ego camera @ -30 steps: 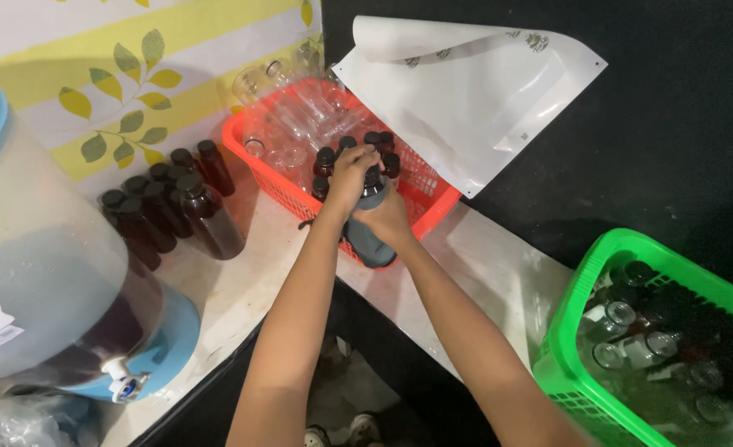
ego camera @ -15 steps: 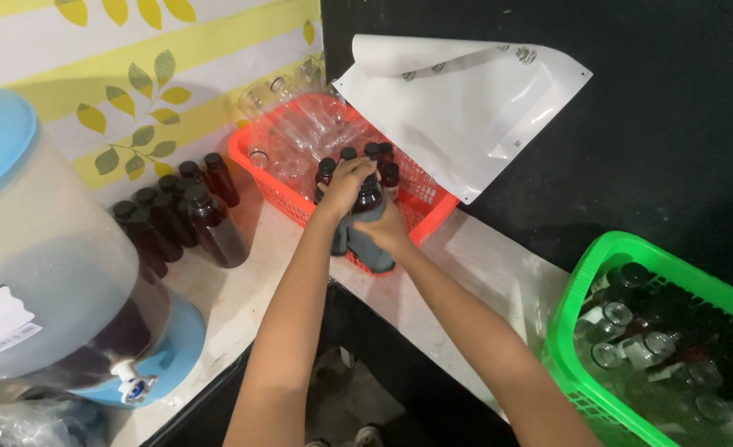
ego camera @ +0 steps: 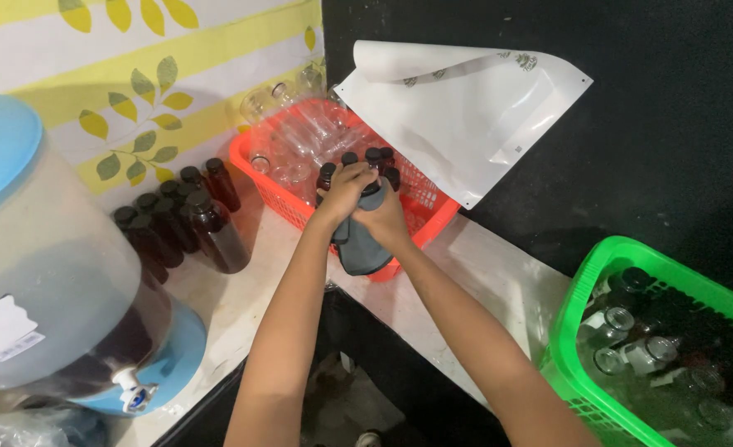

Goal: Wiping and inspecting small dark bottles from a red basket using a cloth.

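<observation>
My left hand (ego camera: 346,189) and my right hand (ego camera: 385,217) are pressed together over the near corner of a red basket (ego camera: 433,217). Between them is a dark bottle with a black cap (ego camera: 371,188), and a grey cloth (ego camera: 361,248) hangs below them, wrapped about the bottle. My left hand covers the top of the bottle; my right hand grips the cloth around its body. Several dark capped bottles (ego camera: 380,156) stand in the basket just behind my hands, with clear empty bottles (ego camera: 304,136) further back.
A group of dark filled bottles (ego camera: 186,217) stands on the counter at left. A large dispenser with a blue lid and tap (ego camera: 60,306) fills the left edge. A green basket (ego camera: 578,306) with bottles sits at right. White curled paper (ego camera: 474,108) hangs on the black wall.
My hands and the cloth-wrapped bottle stay at the basket's near corner; the fingers shift slightly around the cap. The view has drifted a little.
</observation>
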